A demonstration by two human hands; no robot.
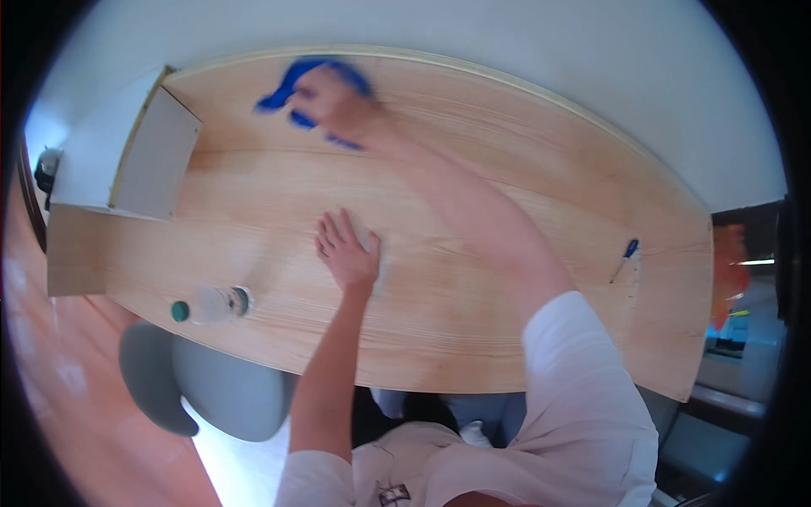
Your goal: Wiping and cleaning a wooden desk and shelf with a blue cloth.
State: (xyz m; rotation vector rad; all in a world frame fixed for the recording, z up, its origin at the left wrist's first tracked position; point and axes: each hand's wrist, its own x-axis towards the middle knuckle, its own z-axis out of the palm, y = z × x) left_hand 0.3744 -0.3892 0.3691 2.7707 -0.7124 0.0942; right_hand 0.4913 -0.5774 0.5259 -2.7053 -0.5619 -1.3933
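My right hand (pixel 331 103) reaches to the far left of the wooden desk, closed on a blue cloth (pixel 283 100). The cloth lies bunched under and around the fingers, near the back edge, and both are smeared by motion. Flat on the middle of the desktop (pixel 473 329) rests my left hand (pixel 348 253), its fingers spread and nothing in it. A clear plastic bottle (pixel 211 306) with a green cap lies on its side at the near left, apart from both hands.
At the far left a white box-like cabinet (pixel 156 160) stands on the desk. A screwdriver (pixel 625 259) with a dark blue handle lies at the right. A grey chair (pixel 228 384) is tucked by the front edge. The wall (pixel 541 51) runs behind the desk.
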